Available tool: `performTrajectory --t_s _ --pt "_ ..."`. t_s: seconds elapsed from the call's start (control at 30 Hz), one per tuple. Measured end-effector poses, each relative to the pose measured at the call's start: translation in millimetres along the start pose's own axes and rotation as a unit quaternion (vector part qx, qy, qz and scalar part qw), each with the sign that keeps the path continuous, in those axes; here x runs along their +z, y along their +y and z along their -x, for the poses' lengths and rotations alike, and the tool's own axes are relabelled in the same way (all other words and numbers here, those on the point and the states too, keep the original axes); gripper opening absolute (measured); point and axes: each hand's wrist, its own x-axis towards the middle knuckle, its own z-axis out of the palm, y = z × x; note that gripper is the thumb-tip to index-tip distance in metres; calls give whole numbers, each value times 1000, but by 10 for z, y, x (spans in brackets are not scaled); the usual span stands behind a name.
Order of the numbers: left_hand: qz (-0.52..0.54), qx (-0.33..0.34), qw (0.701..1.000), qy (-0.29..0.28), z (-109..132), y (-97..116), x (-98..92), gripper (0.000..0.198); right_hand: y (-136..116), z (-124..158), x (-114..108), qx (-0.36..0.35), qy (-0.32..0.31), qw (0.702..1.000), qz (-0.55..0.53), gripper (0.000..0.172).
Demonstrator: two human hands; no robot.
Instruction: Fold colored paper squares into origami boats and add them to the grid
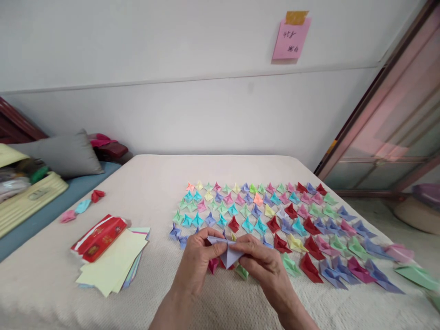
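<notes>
A folded lavender paper piece (228, 257) is held between both hands above the front of the table, its pointed end facing down toward me. My left hand (198, 255) pinches its left side between thumb and fingers. On the right side, my right hand (261, 260) grips it with thumb and forefinger close to the centre crease. Behind and beneath the hands, rows of small folded paper boats (260, 225) in red, blue, green, pink and yellow spread over the cloth. Some of these are partly hidden by my hands.
A stack of coloured paper sheets (109, 266) lies at the left, partly under a red packet (99, 238). Beyond it are three small folded papers (82, 206). A grey pillow (65, 153) lies at the far left. A pink note (291, 39) is taped to the wall.
</notes>
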Motion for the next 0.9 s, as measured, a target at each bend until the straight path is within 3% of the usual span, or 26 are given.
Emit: performTrajectory --t_s 0.1,0.27,0.43,0.7,0.9 --pt "-47 28 999 0 -4 19 -12 21 29 0 -13 3 -4 1000 6 16" --pt "-108 38 993 1 -10 4 0 19 103 -28 48 15 51 997 -52 28" --pt "-123 39 992 9 -9 -13 43 18 86 -54 121 57 93 988 -110 29" --pt "-139 59 988 13 27 31 78 15 163 -67 86 112 52 992 -13 20" --pt "-154 63 986 15 11 0 92 13 168 -79 107 110 86 990 -27 18"
